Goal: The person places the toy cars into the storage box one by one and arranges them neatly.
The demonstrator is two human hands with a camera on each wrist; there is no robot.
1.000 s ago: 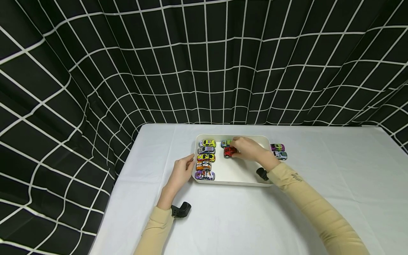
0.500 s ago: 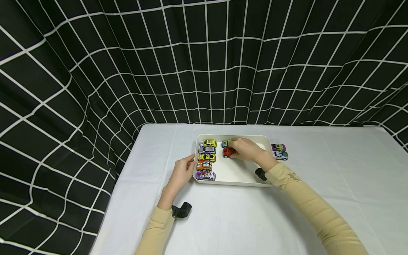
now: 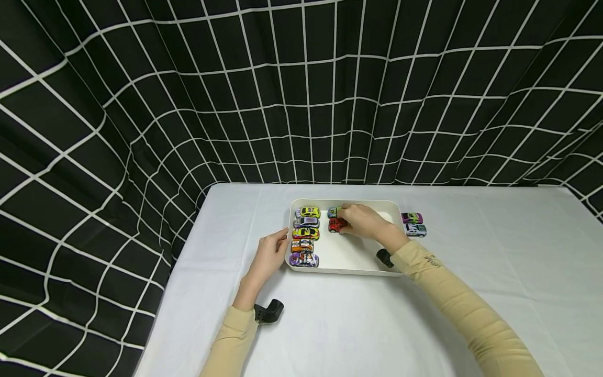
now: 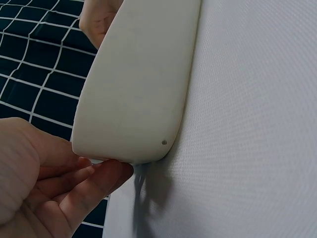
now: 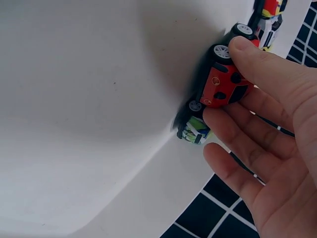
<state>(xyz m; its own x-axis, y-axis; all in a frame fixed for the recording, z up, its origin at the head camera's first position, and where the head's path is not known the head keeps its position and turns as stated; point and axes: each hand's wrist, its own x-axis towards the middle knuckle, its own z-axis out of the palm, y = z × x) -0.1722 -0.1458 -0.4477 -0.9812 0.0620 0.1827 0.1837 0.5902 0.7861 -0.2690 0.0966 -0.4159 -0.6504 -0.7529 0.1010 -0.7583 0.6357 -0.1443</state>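
My right hand point(image 3: 363, 219) pinches a red toy car point(image 5: 223, 82) between thumb and fingers, inside a white tray point(image 3: 353, 269). In the right wrist view, the red car sits close beside a green toy car point(image 5: 195, 131), which is partly hidden by my fingers in the head view. My left hand point(image 3: 269, 251) is at the tray's left end. In the left wrist view its fingertips touch the outside of that end wall. Along the tray's left side several toy cars stand in a column, from a yellow car point(image 3: 308, 212) at the back to a purple car point(image 3: 303, 259) at the front.
On the white tablecloth point(image 3: 330, 324), just right of the tray, lie a purple-and-green toy car point(image 3: 412, 218) and a white toy car point(image 3: 415, 230). A black curtain with white grid lines point(image 3: 320, 104) hangs behind the table and at its left.
My right hand has shifted the red car slightly left and back, beside the green car, and still holds it. The left hand stays at the tray's end.
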